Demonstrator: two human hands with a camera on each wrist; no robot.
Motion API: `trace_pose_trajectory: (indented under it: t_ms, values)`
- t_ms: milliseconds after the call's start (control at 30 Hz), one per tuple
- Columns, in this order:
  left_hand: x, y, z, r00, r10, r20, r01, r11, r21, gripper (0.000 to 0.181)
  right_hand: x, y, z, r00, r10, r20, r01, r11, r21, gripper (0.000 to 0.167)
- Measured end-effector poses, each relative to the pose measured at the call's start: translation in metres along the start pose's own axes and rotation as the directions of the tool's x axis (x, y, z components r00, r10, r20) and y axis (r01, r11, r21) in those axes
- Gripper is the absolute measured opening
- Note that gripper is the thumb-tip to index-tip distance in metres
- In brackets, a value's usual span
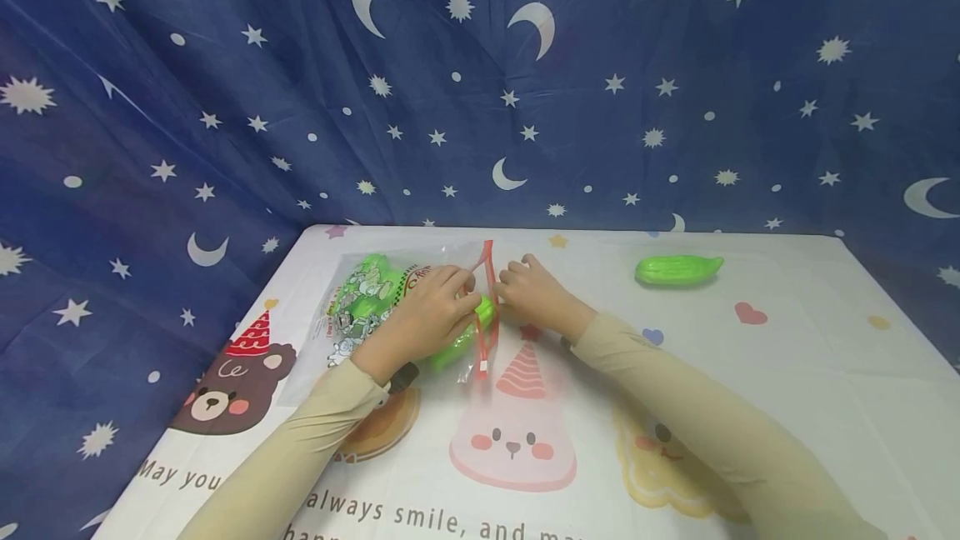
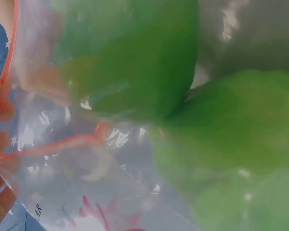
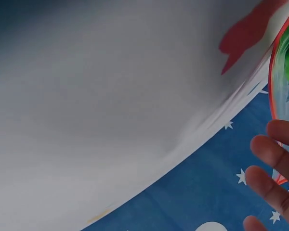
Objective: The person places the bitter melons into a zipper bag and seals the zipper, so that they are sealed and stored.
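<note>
In the head view, a clear zip bag (image 1: 309,369) with cartoon prints and a red zip edge (image 1: 491,261) lies on the left half of the table, its mouth facing right and parted. Green items (image 1: 371,265) are inside, one (image 1: 486,312) close to the mouth. My left hand (image 1: 427,319) lies over the bag and grips its upper layer near the mouth, fingers curled. Just right of the red edge is my right hand (image 1: 543,297); the right wrist view shows its fingers (image 3: 274,159) apart and slightly bent beside the bag. Whether they touch it is unclear.
A green ridged vegetable-like item (image 1: 677,270) lies at the back right of the table. The white printed tablecloth (image 1: 825,407) has cartoon figures and lettering. Behind and to the left hangs a dark blue curtain (image 1: 585,107) with moons and stars.
</note>
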State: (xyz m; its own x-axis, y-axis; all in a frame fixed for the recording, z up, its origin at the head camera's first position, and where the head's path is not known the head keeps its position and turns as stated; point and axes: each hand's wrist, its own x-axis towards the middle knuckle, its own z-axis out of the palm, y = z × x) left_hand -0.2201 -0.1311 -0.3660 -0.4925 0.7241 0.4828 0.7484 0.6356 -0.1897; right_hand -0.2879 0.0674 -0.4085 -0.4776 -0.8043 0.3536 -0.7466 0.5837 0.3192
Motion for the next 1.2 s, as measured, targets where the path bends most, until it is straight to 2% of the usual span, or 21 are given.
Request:
trace_pose_trajectory:
  t_ms: [167,300,500,767,1000,1200]
  values:
    - [0.0,0.0,0.0,1.0,-0.003,-0.006,0.003,1.0,-0.006,0.012,0.004,0.001,0.003,0.994,0.047,0.095,-0.052,0.998,0.043,0.015]
    - [0.001,0.001,0.0,1.0,0.0,-0.014,0.0,1.0,-0.004,0.013,0.002,0.002,0.005,0.989,0.057,0.133,-0.063,0.997,0.042,0.017]
    - [0.001,0.001,0.0,1.0,-0.003,-0.011,0.003,1.0,-0.001,0.013,-0.006,0.007,0.004,0.992,0.054,0.117,-0.056,0.998,0.018,0.02]
    - [0.0,0.001,0.0,1.0,0.003,-0.02,-0.003,1.0,0.005,0.014,-0.02,0.017,-0.006,0.993,0.081,0.09,-0.084,0.996,0.029,0.042]
    - [0.0,0.001,0.0,1.0,0.002,-0.024,-0.002,1.0,0.0,0.015,-0.036,0.04,-0.013,0.995,0.103,0.005,-0.103,0.994,-0.026,0.049]
    - [-0.001,0.001,0.001,0.999,0.006,-0.036,-0.006,1.0,0.002,0.016,-0.054,0.059,-0.022,0.99,0.14,0.021,-0.138,0.987,-0.085,0.058]
